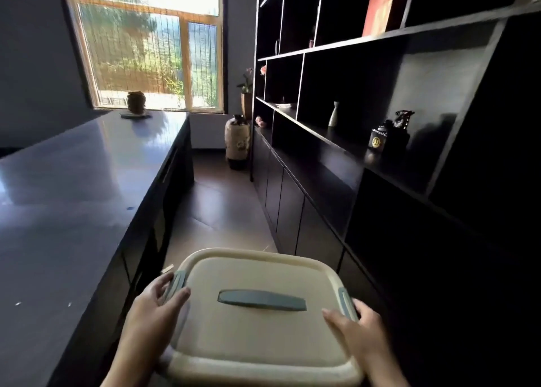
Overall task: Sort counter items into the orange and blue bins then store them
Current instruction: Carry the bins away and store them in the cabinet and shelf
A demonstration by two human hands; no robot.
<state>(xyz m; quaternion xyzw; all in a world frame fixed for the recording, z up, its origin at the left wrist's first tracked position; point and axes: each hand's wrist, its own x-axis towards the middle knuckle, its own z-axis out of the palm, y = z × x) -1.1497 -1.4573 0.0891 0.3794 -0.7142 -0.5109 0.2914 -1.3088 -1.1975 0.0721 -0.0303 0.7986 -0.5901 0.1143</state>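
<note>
Between tabletop [67,181] and shelf unit [380,140], lidded bin [257,325] carried low over floor; left hand [152,310] and right hand [355,323] each grip side by latch, thumbs over lid; prob. two-sided hold keeps it level for storing; lid shut w/ grey handle [262,300], contents hidden; bin colour unclear.

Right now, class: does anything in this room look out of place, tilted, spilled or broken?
Nothing stands out. The lid sits flat on the bin, with the left hand and right hand at its side clips. The vases on the shelves stand upright.
</note>
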